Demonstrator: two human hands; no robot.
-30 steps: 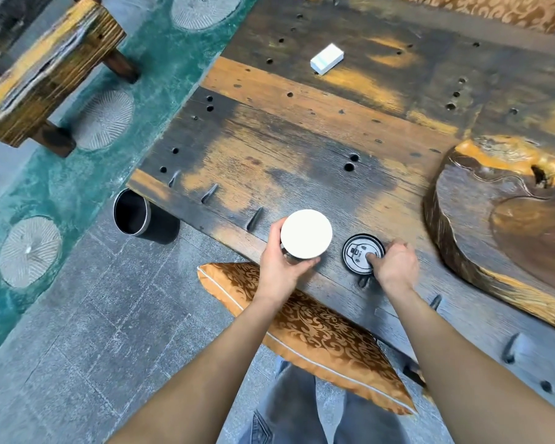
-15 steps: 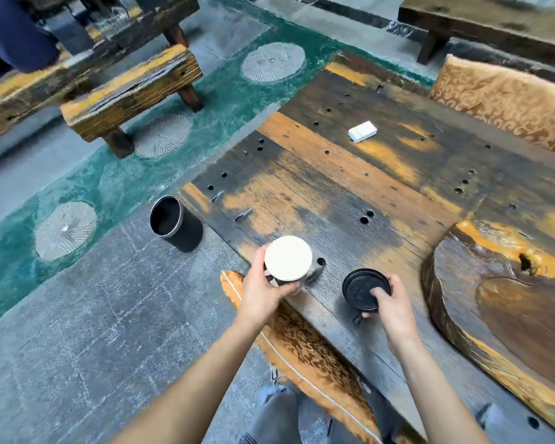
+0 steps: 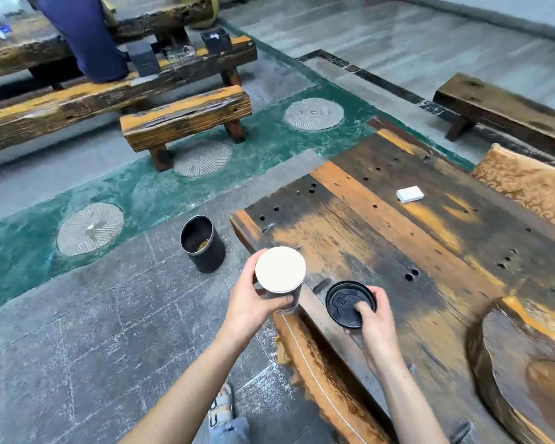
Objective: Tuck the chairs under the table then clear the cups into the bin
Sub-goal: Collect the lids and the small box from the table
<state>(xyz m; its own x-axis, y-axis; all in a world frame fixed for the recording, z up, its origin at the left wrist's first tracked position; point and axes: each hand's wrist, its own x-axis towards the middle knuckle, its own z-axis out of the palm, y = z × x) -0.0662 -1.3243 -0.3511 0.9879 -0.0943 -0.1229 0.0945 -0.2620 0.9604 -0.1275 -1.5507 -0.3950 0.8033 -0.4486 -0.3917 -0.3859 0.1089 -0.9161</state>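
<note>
My left hand (image 3: 253, 307) grips a dark paper cup with a white lid (image 3: 280, 269), held just above the near left edge of the wooden table (image 3: 398, 238). My right hand (image 3: 374, 315) holds a second cup by its black lid (image 3: 350, 302) over the table's front edge; the cup body under that lid is hidden. A black cylindrical bin (image 3: 202, 243) stands open on the grey floor, left of the table corner, with something yellowish at its bottom. A gold patterned cushion (image 3: 321, 373) on a seat pokes out from under the table's near edge.
A small white box (image 3: 410, 194) lies on the far part of the table. A thick wooden slab (image 3: 523, 363) sits at its right end. A low wooden stool (image 3: 186, 120), long benches (image 3: 507, 110) and a person in blue (image 3: 84, 36) are beyond.
Both cups have been lifted off the table and carried left toward the table's corner. The view has tilted up, so the bin and far benches show more.
</note>
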